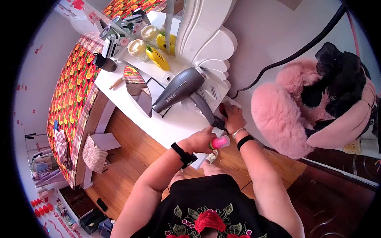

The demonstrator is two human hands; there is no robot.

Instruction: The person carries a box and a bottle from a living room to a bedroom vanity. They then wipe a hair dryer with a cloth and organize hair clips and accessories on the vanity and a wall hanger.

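My left hand (201, 140), fingers closed, holds a small bottle (220, 142) with a bright pink body and a bit of green by my fingers. Just beyond it, at the table's right end, my right hand (235, 119) is curled with its fingers around something small and dark red that I cannot make out. A grey hair dryer (180, 88) lies on the white dressing table (160, 126), its nozzle toward the left. The dryer's handle comes down close to both hands, and its lower end is partly hidden by them.
On the table are a folding mirror (139, 95), a lidded jar (137, 49), a yellow pineapple-like item (158, 59) and a dark cup (108, 64). A scalloped white mirror frame (214, 43) rises behind. Pink fluffy earmuffs (278, 119) and a black cable (285, 55) hang at right.
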